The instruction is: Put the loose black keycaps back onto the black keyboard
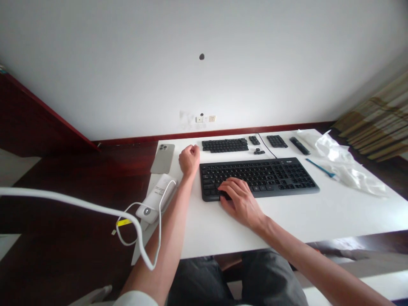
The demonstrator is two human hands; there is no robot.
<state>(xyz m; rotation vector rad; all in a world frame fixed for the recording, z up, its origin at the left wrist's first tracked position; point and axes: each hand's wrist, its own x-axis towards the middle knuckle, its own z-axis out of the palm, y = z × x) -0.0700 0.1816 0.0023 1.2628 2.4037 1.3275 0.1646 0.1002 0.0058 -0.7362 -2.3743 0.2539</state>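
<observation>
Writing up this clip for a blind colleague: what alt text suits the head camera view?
A person's right hand rests on a dark keyboard on a white desk, the left hand in a fist beside it, with separate black key blocks behind.

On the tabletop [223, 238] before me the keyboard [259, 178] lies in front of the loose key blocks [225, 145], with the phone [163, 158] at left and the plastic bag [347, 165] at right.

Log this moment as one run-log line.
left hand: closed, beside keyboard | right hand: resting on keyboard
</observation>
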